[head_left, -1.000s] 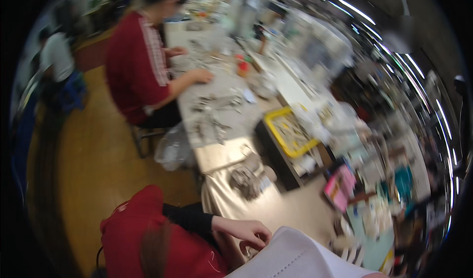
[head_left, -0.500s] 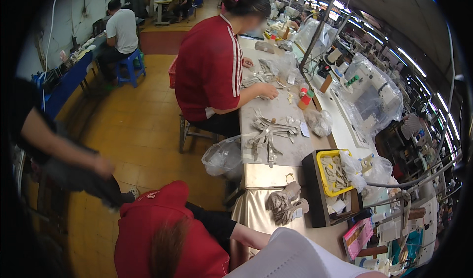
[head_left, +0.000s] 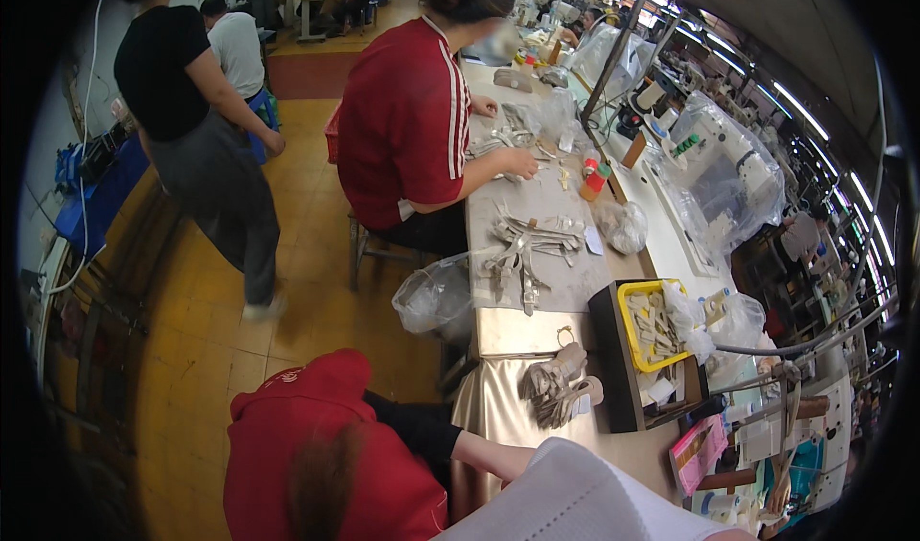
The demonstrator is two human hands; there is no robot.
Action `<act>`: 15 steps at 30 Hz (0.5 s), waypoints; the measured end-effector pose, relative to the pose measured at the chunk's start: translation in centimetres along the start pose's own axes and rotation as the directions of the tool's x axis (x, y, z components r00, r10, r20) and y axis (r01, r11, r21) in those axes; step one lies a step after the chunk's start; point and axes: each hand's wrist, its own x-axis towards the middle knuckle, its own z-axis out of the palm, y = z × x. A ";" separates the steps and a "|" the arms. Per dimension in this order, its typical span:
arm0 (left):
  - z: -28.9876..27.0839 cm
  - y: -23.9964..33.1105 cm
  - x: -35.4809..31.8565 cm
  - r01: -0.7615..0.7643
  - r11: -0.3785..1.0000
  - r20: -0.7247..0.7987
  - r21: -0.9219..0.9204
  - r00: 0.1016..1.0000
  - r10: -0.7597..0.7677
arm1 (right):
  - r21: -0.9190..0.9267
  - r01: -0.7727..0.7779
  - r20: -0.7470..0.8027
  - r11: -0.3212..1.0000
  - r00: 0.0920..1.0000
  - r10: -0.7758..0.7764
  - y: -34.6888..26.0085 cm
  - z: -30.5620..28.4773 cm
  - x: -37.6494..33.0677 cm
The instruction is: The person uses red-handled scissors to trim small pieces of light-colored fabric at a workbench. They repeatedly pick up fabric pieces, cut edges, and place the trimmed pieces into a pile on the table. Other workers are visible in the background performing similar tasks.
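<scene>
Neither of my hands shows. Pale perforated fabric [head_left: 585, 498] fills the lower middle and covers whatever lies beneath it. Beside it, a co-worker in a red shirt [head_left: 326, 455] bends forward; that person's forearm [head_left: 491, 453] reaches behind the fabric, with the hand hidden. Closest on the table is a bundle of grey-beige straps [head_left: 556, 383], lying on shiny gold material [head_left: 498, 397]. Farther up, another co-worker in a striped red shirt [head_left: 398, 124] sits at the table, one hand [head_left: 519, 163] over small strap pieces [head_left: 503, 138].
A yellow basket [head_left: 628, 325] of small strips sits on a dark box [head_left: 613, 378]. Silvery straps [head_left: 527, 244] lie on the grey tabletop. A clear plastic bag [head_left: 431, 297] hangs at the table's side. Sewing machines [head_left: 719, 158] line the right. Someone in black [head_left: 206, 148] walks the aisle.
The person in black has moved farther up the aisle on the left and now shows nearly whole, overlapping the seated person in white. The bent co-worker has barely moved.
</scene>
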 end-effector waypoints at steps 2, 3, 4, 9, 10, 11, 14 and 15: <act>0.1 0.3 -0.2 0.018 1.000 -0.001 0.002 1.000 -0.018 | -0.009 0.006 -0.031 1.000 0.999 -0.007 -0.2 -0.3 -0.2; 0.0 0.2 -0.2 0.021 1.000 0.001 0.000 1.000 -0.021 | -0.010 0.007 -0.044 1.000 0.999 -0.007 -0.2 -0.5 -0.4; 0.0 0.0 -0.1 0.023 1.000 -0.003 0.005 1.000 -0.023 | -0.011 0.010 -0.057 1.000 0.998 -0.011 -0.3 -0.6 -0.4; -0.6 -2.5 1.5 -0.024 0.998 0.024 -0.051 0.999 0.026 | -0.024 0.025 -0.112 0.999 0.993 -0.027 -0.3 -1.4 -0.8; -0.7 -3.0 1.9 -0.048 0.997 0.037 -0.068 0.998 0.051 | -0.029 0.027 -0.121 0.999 0.992 -0.031 -0.3 -1.5 -0.9; -0.9 -3.3 2.3 -0.080 0.993 0.047 -0.084 0.995 0.084 | -0.031 0.031 -0.130 0.999 0.991 -0.034 -0.3 -1.6 -1.0; -0.9 -3.5 3.0 -0.185 0.972 0.079 -0.145 0.977 0.198 | -0.037 0.034 -0.163 0.999 0.986 -0.040 -0.5 -1.9 -1.4; -0.9 -3.4 2.9 -0.188 0.972 0.070 -0.142 0.977 0.199 | -0.044 0.034 -0.175 0.998 0.984 -0.042 -0.6 -2.0 -1.6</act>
